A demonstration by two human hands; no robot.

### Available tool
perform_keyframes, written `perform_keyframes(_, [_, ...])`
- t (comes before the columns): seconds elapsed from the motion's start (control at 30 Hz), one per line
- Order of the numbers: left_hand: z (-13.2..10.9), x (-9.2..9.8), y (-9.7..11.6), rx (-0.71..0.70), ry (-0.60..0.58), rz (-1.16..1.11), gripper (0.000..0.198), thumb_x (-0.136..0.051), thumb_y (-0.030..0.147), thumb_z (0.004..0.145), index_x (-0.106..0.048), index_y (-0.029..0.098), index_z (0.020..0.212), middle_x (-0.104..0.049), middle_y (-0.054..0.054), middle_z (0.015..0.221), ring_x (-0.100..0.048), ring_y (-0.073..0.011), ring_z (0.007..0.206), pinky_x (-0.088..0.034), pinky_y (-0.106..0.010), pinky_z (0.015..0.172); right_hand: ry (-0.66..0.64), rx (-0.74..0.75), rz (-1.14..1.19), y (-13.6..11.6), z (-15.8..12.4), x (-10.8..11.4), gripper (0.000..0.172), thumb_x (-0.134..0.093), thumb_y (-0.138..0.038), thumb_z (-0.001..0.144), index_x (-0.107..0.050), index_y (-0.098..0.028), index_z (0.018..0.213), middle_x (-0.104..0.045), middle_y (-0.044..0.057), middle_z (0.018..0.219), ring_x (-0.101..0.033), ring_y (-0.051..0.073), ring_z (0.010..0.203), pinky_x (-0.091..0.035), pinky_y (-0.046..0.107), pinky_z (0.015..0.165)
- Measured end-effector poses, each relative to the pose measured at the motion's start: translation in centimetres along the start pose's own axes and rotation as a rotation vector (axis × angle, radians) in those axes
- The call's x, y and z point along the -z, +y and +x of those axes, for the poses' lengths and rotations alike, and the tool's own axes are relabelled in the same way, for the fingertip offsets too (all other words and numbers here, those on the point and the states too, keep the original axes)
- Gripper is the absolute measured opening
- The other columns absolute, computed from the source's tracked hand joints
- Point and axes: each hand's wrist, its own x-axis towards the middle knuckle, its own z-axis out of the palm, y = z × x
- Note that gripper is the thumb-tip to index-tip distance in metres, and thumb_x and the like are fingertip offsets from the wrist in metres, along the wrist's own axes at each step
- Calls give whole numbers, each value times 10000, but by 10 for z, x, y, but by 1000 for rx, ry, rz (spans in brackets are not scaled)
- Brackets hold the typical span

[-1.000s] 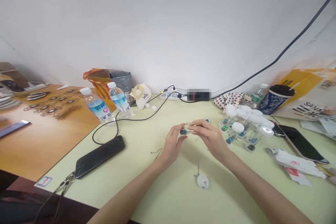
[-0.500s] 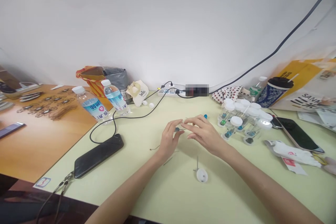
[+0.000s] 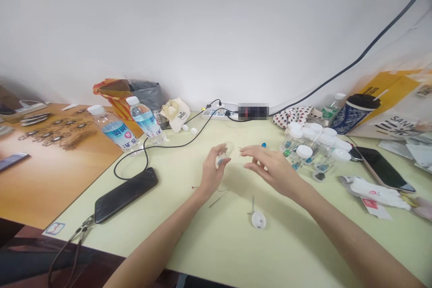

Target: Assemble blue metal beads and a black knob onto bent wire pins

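Note:
A small clear container [image 3: 230, 147], probably a vial, is gripped between the thumb and fingers of my left hand [image 3: 213, 168]. Something blue shows inside its lower part, though my fingers cover much of it. My right hand [image 3: 272, 168] hovers just to the right, thumb apart from the bent fingers. A tiny thin mark shows by its fingertips, too small to make out. Below the hands lies a round white cap [image 3: 258, 220] with a small dark spot and a thin metal stem beside it. A thin stick [image 3: 216, 200] rests near my left wrist, and a blue bead [image 3: 263, 145] lies beyond my right hand.
Several white-capped vials [image 3: 304, 151] with blue and green contents cluster at right. Nearby are a dark phone [image 3: 386, 168], a patterned cup [image 3: 354, 114] and a white packet [image 3: 371, 193]. On the left stand two water bottles [image 3: 116, 130], with a black phone [image 3: 126, 195] and its cable.
My hands have moved apart, the right one shifting to the right. The clear container in my left hand now shows more plainly. The view has tipped slightly down.

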Motion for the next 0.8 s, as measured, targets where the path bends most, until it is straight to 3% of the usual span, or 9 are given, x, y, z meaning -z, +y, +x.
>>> perform_keyframes(0.07, [3, 2, -1, 59, 28, -47, 422, -472, 267, 918, -366, 241, 1325, -593, -83, 1098, -616, -152, 1009, -546, -315, 846, -81, -152, -171, 5, -3, 11, 213, -394, -308, 976, -578, -205, 1004, -648, 67, 1079, -622, 152, 829, -429, 268, 695])
perform_keyframes(0.1, [4, 3, 0, 88, 28, -82, 462, -460, 273, 924, -311, 251, 1361, -593, -80, 1079, -624, -144, 988, -554, -302, 823, -201, -246, -304, 9, -6, 15, 201, -402, -280, 970, -583, -210, 919, -657, 50, 977, -616, 161, 804, -409, 272, 660])
perform_keyframes(0.2, [3, 3, 2, 157, -16, -196, 537, -487, 284, 913, -251, 291, 1396, -594, -60, 1040, -631, -128, 936, -560, -289, 796, -350, -311, -398, 23, -19, 12, 159, -590, -173, 836, -566, -173, 679, -612, 61, 695, -590, 204, 664, -333, 287, 559])
perform_keyframes(0.3, [0, 0, 5, 142, -46, -222, 528, -530, 278, 889, -307, 305, 1367, -587, -56, 1065, -616, -127, 946, -553, -310, 825, -448, -332, -411, 34, -28, -7, 138, -639, -56, 715, -571, -159, 653, -619, 80, 707, -606, 210, 691, -324, 276, 560])
perform_keyframes(0.43, [-2, -2, 5, 122, -57, -192, 578, -571, 284, 867, -287, 289, 1371, -602, -55, 1059, -614, -127, 947, -554, -336, 860, -488, -338, -379, 37, -30, -31, 197, -499, 12, 749, -591, -161, 723, -633, 92, 770, -613, 189, 740, -348, 269, 599])
perform_keyframes(0.53, [-2, -3, 5, 130, -77, -170, 492, -583, 316, 857, -378, 240, 1299, -622, -64, 1028, -632, -140, 928, -573, -315, 801, -494, -335, -331, 37, -27, -34, 236, -454, 42, 728, -570, -163, 713, -634, 91, 795, -610, 185, 762, -348, 266, 607])
perform_keyframes(0.7, [-5, -5, 7, 83, -110, -93, 335, -645, 310, 810, -558, 206, 1116, -655, -62, 1027, -638, -163, 939, -534, -352, 875, -434, -334, -186, 36, -15, -7, 212, -421, -1, 755, -508, -174, 670, -616, 62, 730, -604, 164, 705, -338, 249, 559])
perform_keyframes(0.8, [-8, -6, 10, 40, -145, -50, 289, -644, 275, 811, -591, 219, 1089, -656, -55, 1058, -622, -170, 995, -506, -337, 898, -359, -330, -37, 29, -9, 17, 170, -386, -79, 834, -487, -194, 760, -632, 16, 751, -606, 115, 636, -354, 212, 506])
